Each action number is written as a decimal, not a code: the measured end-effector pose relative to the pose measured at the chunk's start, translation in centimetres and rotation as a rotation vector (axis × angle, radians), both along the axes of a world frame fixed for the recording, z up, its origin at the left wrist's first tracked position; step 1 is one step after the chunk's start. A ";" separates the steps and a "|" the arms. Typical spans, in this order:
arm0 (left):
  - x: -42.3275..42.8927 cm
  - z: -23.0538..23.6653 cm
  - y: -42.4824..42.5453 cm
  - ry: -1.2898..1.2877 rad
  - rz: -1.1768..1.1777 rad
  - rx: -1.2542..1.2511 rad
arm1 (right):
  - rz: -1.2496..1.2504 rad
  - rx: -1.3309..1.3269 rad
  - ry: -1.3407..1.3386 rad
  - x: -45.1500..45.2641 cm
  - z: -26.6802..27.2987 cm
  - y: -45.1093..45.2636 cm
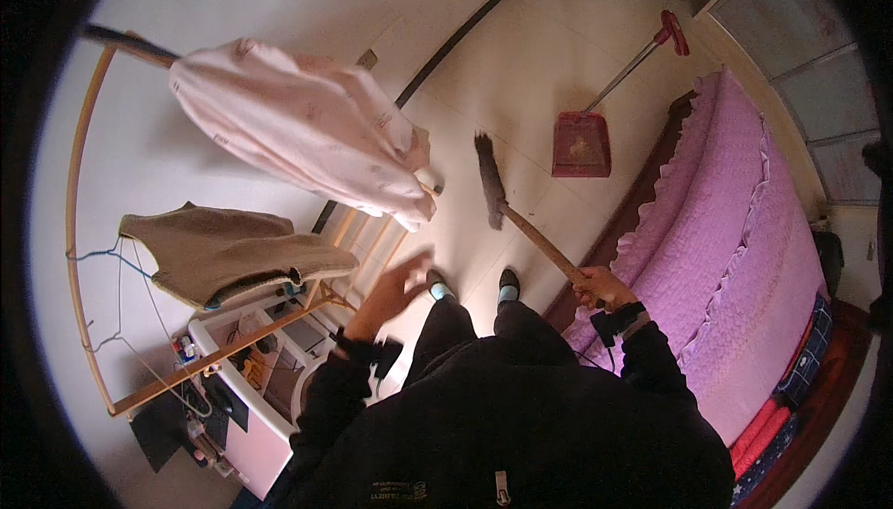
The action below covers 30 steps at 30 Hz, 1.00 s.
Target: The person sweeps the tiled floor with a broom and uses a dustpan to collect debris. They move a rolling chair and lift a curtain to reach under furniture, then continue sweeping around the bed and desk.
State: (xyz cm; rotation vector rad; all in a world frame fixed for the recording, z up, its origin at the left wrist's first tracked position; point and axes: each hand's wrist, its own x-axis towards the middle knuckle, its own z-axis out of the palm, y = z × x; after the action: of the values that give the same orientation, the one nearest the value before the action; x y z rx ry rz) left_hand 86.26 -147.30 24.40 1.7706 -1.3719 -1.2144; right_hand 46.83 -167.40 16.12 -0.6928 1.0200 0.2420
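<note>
My right hand point(604, 288) grips the wooden handle of a broom point(538, 235). Its dark bristle head point(491, 181) is over the tiled floor point(481, 258), ahead of my feet. With nothing in it and fingers apart, my left hand point(395, 293) hangs beside the wooden clothes rack point(279, 324). Farther ahead, a red dustpan point(582, 145) with a long metal handle stands on the floor. Some pale debris shows in its pan. I cannot tell whether the bristles touch the floor.
On the left, the rack holds a pink garment point(307, 132), a brown vest point(237, 254) and wire hangers point(120, 331). A white desk point(244, 411) stands behind it. A bed with a pink ruffled cover point(711, 244) borders the right side. A dark baseboard point(460, 34) edges the wall.
</note>
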 end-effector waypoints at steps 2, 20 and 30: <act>0.2 0.7 -6.7 0.043 0.213 -0.059 | 0.000 -0.014 0.016 0.4 -0.1 -1.1; 13.6 0.7 -18.7 0.511 1.167 -0.172 | 0.310 -0.192 0.112 18.9 0.7 -16.7; 17.1 -11.6 -14.6 0.465 1.587 0.263 | 0.644 -0.140 0.041 28.9 -6.4 -27.6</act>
State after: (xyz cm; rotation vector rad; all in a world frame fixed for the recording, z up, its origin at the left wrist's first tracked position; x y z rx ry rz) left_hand 103.39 -161.94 12.78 1.7731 0.5609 -0.7030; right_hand 75.70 -195.04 9.68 -1.1385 0.8314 0.7513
